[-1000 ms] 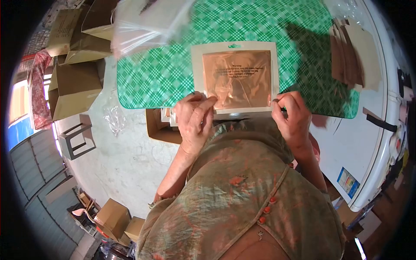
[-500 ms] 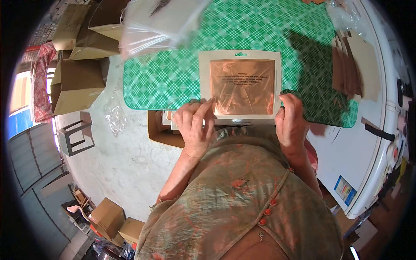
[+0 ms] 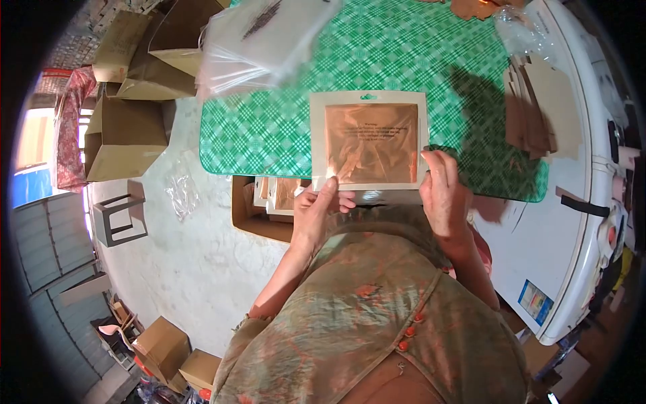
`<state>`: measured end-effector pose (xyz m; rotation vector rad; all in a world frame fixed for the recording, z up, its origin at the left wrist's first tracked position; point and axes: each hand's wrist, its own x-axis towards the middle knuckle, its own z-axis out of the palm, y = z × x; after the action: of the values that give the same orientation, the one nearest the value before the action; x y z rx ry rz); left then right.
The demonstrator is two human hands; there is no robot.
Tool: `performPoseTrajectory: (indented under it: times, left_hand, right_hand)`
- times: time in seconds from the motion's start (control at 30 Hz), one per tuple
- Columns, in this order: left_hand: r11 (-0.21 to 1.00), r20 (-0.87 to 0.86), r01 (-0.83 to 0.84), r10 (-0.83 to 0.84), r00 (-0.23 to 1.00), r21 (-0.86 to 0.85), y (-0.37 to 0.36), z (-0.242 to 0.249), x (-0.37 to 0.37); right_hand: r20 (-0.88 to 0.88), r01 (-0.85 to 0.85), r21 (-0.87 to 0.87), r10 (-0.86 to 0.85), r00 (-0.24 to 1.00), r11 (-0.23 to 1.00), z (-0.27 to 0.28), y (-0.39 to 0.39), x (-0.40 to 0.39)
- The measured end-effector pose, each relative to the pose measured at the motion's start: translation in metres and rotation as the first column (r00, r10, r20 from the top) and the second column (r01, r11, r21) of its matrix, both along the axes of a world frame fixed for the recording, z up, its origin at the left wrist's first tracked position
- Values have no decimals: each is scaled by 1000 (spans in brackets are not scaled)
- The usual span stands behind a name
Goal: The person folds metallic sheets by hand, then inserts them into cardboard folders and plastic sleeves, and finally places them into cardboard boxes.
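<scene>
A flat plastic package [image 3: 372,156] has a pale border, a hang hole at the top, a copper-coloured panel and a printed warning. Its near edge reaches the front edge of the table. My left hand [image 3: 315,212] grips the lower left edge, thumb on top and fingers under it. At the lower right edge is my right hand [image 3: 444,192], its bent fingers closed on the border; the exact thumb contact is hard to see.
The table has a green checked cloth [image 3: 262,135]. Clear plastic bags [image 3: 259,50] lie at the back left, brown card pieces [image 3: 538,108] at the right. Below the table's front edge, an open carton [image 3: 259,229] holds similar packages. More cartons [image 3: 128,138] stand on the left.
My left hand has turned and slid down, its thumb now on top of the border. The package's near edge is slightly lower, and my right hand has opened its fingers a little along the edge.
</scene>
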<state>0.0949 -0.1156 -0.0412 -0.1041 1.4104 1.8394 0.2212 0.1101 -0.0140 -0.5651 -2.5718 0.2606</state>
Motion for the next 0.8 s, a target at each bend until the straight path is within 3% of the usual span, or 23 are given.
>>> performPoseTrajectory:
  times: [0.13, 0.37, 0.47, 0.53, 0.67, 0.8]
  left_hand:
    - [1000, -1, 21, -21, 1000, 19, -3, -2, 3]
    - [990, 50, -43, 36, 998, 133, -21, -15, 7]
    - [994, 26, -44, 42, 999, 103, -24, -18, 5]
    - [994, 12, -54, 53, 999, 92, -24, -19, 5]
    - [994, -38, -75, 78, 996, 80, -25, -20, 4]
    - [989, -96, -123, 131, 987, 79, -28, -11, 3]
  right_hand:
    - [-18, -29, -43, 29, 999, 999, -4, 10, 2]
    - [-146, -103, -428, 44, 988, 898, 20, 34, -28]
    - [-101, -90, -768, 20, 995, 634, 29, 35, -50]
    - [-202, -198, -854, 43, 978, 481, 21, 37, -67]
    - [-277, -286, -934, 72, 958, 216, 24, 38, -83]
    - [-379, -372, -919, -32, 925, 132, 19, 33, -88]
